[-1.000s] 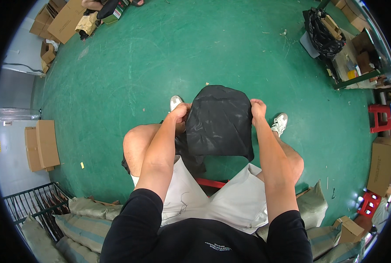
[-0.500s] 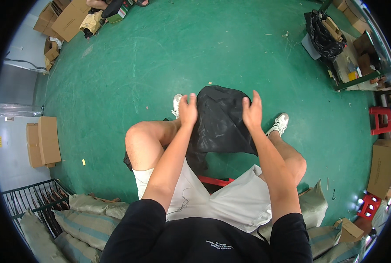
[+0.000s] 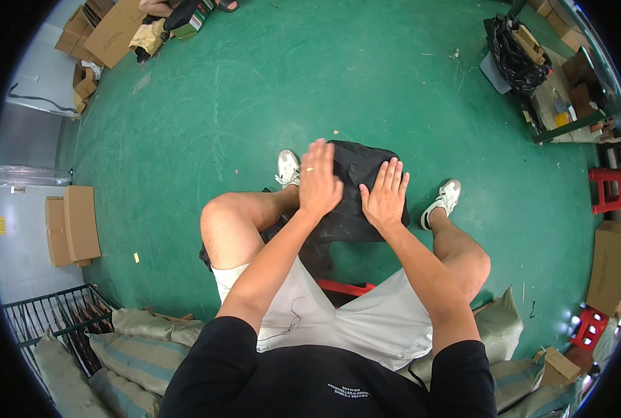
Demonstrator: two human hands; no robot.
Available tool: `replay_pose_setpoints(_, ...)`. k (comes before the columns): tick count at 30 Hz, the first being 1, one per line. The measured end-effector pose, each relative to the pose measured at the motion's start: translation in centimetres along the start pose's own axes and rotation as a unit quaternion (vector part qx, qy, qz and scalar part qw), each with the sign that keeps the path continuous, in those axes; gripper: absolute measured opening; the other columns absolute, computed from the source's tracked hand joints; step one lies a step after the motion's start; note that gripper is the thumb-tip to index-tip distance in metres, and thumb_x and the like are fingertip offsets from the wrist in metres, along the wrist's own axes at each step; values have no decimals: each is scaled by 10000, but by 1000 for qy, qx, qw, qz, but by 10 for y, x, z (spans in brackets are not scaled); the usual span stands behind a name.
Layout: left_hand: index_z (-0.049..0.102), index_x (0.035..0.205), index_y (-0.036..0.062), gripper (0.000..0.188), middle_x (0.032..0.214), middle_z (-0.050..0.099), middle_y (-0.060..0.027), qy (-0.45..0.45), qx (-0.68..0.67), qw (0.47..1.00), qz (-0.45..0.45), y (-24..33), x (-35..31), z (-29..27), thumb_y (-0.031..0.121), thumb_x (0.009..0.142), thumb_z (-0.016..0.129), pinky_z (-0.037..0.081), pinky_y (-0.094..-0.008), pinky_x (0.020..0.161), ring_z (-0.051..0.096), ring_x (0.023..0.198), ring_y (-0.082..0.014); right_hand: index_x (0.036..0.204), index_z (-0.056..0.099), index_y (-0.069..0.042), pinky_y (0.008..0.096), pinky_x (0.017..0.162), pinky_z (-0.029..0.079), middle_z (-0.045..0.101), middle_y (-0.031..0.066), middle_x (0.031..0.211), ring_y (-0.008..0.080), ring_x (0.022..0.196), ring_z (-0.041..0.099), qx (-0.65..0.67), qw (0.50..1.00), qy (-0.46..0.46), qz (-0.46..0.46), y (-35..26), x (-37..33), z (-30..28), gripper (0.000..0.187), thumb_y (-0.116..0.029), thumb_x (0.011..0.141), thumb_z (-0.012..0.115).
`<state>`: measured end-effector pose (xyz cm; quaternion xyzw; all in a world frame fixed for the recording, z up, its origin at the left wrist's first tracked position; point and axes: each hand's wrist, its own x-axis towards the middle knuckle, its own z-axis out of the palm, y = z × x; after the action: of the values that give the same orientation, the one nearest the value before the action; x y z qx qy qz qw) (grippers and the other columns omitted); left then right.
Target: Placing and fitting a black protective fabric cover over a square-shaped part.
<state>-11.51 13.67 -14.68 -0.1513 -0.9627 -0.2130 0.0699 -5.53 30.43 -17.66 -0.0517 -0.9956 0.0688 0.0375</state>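
Between my legs sits a bulky item covered in black cloth (image 3: 350,212), somewhat boxy on top; what is inside it cannot be seen. My right hand (image 3: 386,197) rests flat on its right part, fingers spread and pointing away from me. Along its left side is my left hand (image 3: 319,182), slightly blurred, fingers stretched out, with a ring on one of them. Neither hand grips anything. More dark cloth hangs beside my left shin, partly hidden by my left forearm.
A red stool edge (image 3: 345,287) shows beneath me. Stuffed woven sacks (image 3: 133,359) lie behind me on both sides, near a dark metal rack (image 3: 60,317). Cardboard boxes (image 3: 81,224) stand at left. A bin with a black bag (image 3: 516,59) and red stools (image 3: 606,189) are at right.
Both hands have moved inward from the sides of the black item, the right now lying on top of it. The item looks lower and flatter between them.
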Motion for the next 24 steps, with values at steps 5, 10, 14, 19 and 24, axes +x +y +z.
replay_pose_setpoints(5,322,1476,46,646,1555,279,-144,-49,23,981,187,15,24,18,375,948,495,184,-458,1180,250,1440,-317,1452,289,86,531,1182,77,192,271,1552,388,1462,144,22,999,-16,-25,-10,-11,-6,785,-474,927,455)
replay_pose_setpoints(10,639,1189,61,429,1216,632,-134,-164,-7,980,114,29,58,25,378,969,451,307,-457,1098,545,1212,-270,1463,268,71,503,1190,75,168,277,1556,401,1463,125,39,998,-32,-34,0,-29,-8,790,-474,926,468)
replay_pose_setpoints(14,722,961,30,361,1037,698,-171,-263,-58,963,21,-7,112,66,344,925,548,387,-468,983,637,1016,-312,1464,273,61,500,1189,82,174,274,1555,399,1461,135,50,997,-24,-52,-14,-28,-15,778,-467,929,473)
replay_pose_setpoints(19,734,952,22,269,986,721,-123,-495,-109,856,-102,5,161,91,224,787,668,499,-429,819,678,870,-247,1463,275,62,499,1188,94,188,274,1550,400,1456,155,52,998,-24,-40,-5,-25,-14,780,-464,926,483)
replay_pose_setpoints(24,738,927,51,227,901,717,-95,-492,-205,840,-101,-11,175,110,178,739,726,508,-384,815,657,856,-212,1464,269,66,484,1187,124,201,276,1546,398,1452,182,69,996,-22,-44,-5,-25,-16,780,-442,921,504)
